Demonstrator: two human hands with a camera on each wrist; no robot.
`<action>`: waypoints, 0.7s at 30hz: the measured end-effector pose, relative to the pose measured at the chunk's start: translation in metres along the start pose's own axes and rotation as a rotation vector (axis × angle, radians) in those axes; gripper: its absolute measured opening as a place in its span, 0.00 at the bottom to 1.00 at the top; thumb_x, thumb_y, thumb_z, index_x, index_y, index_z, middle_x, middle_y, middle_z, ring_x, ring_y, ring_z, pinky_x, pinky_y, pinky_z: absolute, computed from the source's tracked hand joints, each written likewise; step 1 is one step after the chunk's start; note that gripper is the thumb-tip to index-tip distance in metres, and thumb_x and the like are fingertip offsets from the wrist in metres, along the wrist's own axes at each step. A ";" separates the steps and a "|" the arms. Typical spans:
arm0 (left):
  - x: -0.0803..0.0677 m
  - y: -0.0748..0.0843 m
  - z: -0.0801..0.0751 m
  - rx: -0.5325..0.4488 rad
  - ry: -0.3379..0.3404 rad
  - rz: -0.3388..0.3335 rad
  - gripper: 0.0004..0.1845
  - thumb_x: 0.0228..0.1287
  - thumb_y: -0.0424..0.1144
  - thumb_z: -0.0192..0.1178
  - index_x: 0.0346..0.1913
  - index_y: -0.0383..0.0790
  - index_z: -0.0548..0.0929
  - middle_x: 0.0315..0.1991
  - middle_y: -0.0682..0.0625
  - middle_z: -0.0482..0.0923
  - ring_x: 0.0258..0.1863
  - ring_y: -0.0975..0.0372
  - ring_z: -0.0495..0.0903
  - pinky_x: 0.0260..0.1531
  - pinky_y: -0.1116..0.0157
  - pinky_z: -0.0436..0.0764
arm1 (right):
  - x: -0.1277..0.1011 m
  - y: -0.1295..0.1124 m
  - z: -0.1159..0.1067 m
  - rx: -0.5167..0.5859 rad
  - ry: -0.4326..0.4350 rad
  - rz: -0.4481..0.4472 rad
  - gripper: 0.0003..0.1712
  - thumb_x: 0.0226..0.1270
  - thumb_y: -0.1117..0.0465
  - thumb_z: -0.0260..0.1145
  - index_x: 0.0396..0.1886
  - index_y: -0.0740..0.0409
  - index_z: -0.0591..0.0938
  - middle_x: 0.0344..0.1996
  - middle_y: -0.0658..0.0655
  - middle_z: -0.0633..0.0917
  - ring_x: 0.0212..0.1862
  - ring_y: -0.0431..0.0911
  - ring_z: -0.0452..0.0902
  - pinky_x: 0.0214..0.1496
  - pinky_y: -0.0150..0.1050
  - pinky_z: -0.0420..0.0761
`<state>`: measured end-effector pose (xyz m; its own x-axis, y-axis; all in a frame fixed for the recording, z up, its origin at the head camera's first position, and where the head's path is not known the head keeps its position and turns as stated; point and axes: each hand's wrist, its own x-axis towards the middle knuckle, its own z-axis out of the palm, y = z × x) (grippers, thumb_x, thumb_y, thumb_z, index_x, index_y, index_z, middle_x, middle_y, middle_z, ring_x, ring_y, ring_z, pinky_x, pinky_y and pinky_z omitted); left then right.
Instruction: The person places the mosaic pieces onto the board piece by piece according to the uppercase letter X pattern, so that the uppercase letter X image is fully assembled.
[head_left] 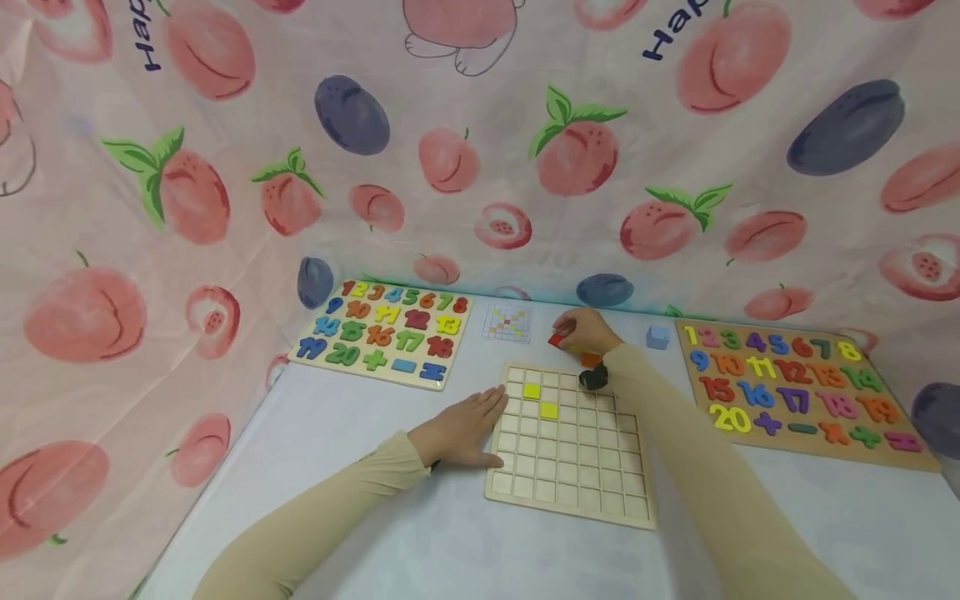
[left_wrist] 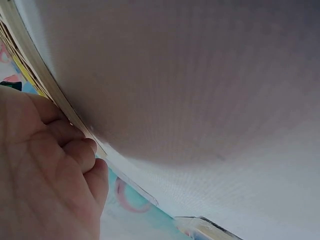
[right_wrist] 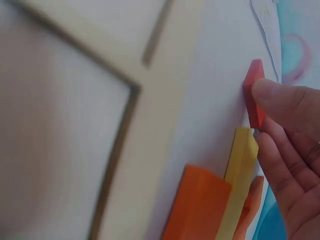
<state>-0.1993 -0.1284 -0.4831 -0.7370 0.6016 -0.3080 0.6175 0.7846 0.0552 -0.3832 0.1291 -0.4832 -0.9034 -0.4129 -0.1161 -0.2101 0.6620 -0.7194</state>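
Note:
A wooden grid board (head_left: 570, 477) lies on the white table, with two yellow square tiles (head_left: 549, 410) in its upper-left cells. My left hand (head_left: 463, 429) rests along the board's left edge, fingers extended and thumb spread toward the lower part. Beyond the far edge, my right hand (head_left: 591, 331) pinches a red tile (right_wrist: 254, 95) between thumb and fingers. In the right wrist view an orange tile (right_wrist: 197, 205) and a yellow tile (right_wrist: 239, 172) are just below the fingers, beside the board. Part of another orange piece shows behind them.
A printed pattern card (head_left: 507, 322) lies past the board. Number puzzle boards stand at the far left (head_left: 360, 374) and at the right (head_left: 813, 442). A pale blue cube (head_left: 657, 337) sits right of my right hand. A fruit-print cloth (head_left: 480, 108) hangs behind the table.

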 end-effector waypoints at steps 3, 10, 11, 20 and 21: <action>0.000 0.000 0.000 -0.001 0.001 -0.003 0.54 0.57 0.70 0.51 0.75 0.39 0.44 0.77 0.47 0.38 0.76 0.58 0.41 0.75 0.63 0.49 | 0.006 -0.002 0.002 -0.009 -0.029 -0.022 0.19 0.50 0.72 0.70 0.46 0.66 0.82 0.44 0.65 0.85 0.46 0.53 0.81 0.50 0.45 0.82; 0.000 0.000 -0.002 0.001 -0.006 -0.010 0.54 0.56 0.70 0.52 0.75 0.39 0.44 0.77 0.47 0.38 0.76 0.58 0.41 0.74 0.63 0.50 | 0.007 -0.010 0.007 -0.031 -0.084 -0.066 0.20 0.50 0.71 0.71 0.46 0.64 0.82 0.43 0.62 0.86 0.44 0.50 0.82 0.49 0.42 0.83; 0.000 0.000 -0.002 0.002 -0.007 -0.009 0.54 0.56 0.70 0.52 0.75 0.40 0.44 0.77 0.47 0.38 0.76 0.58 0.41 0.74 0.63 0.50 | 0.006 -0.011 0.008 -0.032 -0.085 -0.067 0.20 0.50 0.70 0.72 0.46 0.63 0.82 0.43 0.61 0.86 0.44 0.50 0.82 0.49 0.42 0.83; 0.000 0.000 0.001 -0.008 0.003 -0.006 0.54 0.56 0.70 0.52 0.75 0.40 0.44 0.77 0.47 0.39 0.76 0.58 0.41 0.74 0.62 0.50 | 0.000 -0.010 0.004 -0.047 -0.075 -0.033 0.20 0.50 0.66 0.73 0.45 0.63 0.83 0.42 0.61 0.85 0.42 0.48 0.81 0.48 0.42 0.82; 0.001 0.000 0.001 -0.006 0.004 -0.006 0.54 0.56 0.70 0.51 0.75 0.40 0.44 0.77 0.47 0.39 0.76 0.58 0.41 0.74 0.62 0.50 | 0.001 -0.009 0.004 -0.048 -0.076 -0.031 0.19 0.49 0.66 0.74 0.44 0.63 0.83 0.41 0.60 0.86 0.41 0.48 0.81 0.47 0.41 0.82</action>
<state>-0.1995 -0.1281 -0.4842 -0.7416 0.5979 -0.3042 0.6118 0.7888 0.0590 -0.3805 0.1201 -0.4798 -0.8655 -0.4787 -0.1473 -0.2570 0.6769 -0.6897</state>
